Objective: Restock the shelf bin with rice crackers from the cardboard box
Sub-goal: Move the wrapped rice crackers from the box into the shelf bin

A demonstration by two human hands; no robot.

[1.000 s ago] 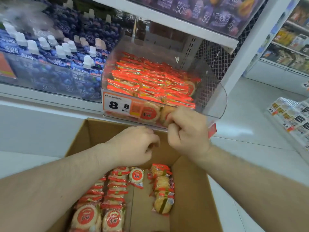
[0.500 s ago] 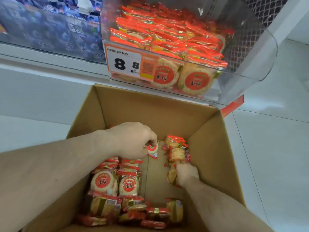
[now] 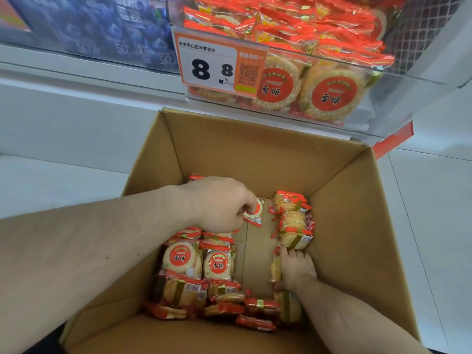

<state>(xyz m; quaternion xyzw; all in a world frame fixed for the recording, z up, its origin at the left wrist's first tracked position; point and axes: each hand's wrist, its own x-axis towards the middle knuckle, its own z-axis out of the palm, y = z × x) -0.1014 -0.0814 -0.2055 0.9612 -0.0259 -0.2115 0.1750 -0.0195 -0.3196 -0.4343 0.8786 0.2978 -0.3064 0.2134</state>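
While both bare arms reach down into it, the open brown cardboard box point(image 3: 255, 154) stands on the floor under the clear plastic shelf bin point(image 3: 383, 103), which is heaped with red-wrapped round rice cracker packs point(image 3: 329, 93). Similar packs lie in rows on the box bottom. The left hand point(image 3: 217, 203) pinches one small cracker pack point(image 3: 255, 213). The right hand point(image 3: 296, 269) curls its fingers point(image 3: 288, 254) around a pack point(image 3: 275, 270) in the right row.

Blue packages point(image 3: 102, 26) marked 50% fill the shelf on the upper left, a white shelf edge point(image 3: 76, 70) runs below them, and pale floor tiles point(image 3: 434, 213) lie at right
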